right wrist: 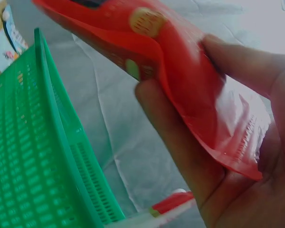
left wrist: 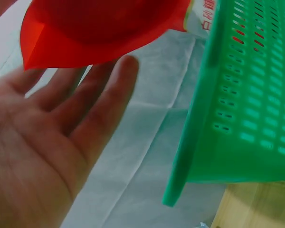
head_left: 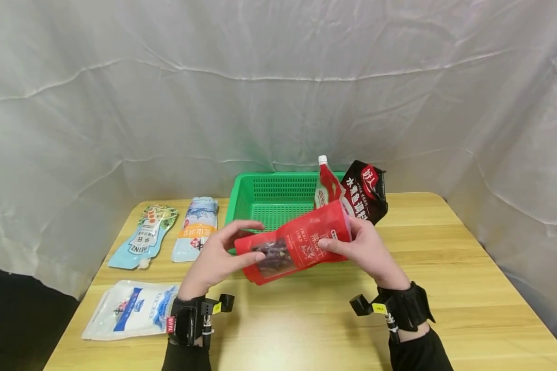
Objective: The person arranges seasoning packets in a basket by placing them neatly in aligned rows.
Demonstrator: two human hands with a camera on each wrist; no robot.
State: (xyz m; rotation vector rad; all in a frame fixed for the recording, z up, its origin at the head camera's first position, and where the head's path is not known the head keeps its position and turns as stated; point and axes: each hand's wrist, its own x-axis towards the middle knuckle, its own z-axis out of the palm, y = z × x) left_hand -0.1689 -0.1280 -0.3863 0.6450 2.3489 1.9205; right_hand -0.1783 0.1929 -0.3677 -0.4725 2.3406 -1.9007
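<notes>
A red pouch [head_left: 301, 239] with a clear window onto dark dried pieces is held up in front of the green basket [head_left: 244, 185], tilted with its right end higher. My left hand [head_left: 220, 252] holds the lower left end, thumb on the front and fingers behind. In the left wrist view its fingers lie rather straight against the pouch. Gripping the upper right end is my right hand [head_left: 369, 250], thumb across the printed front. Behind the pouch, a red spouted pouch [head_left: 327, 185] with a white cap and a black seasoning bag [head_left: 364, 188] stick up from the basket's right side.
On the table's left lie a light-blue Heinz spouted pouch [head_left: 141, 239], a blue, white and orange bag [head_left: 196, 226], and a white bag with a blue band [head_left: 130, 312] beside my left wrist. Grey cloth [head_left: 278, 113] hangs behind the wooden table [head_left: 445, 278].
</notes>
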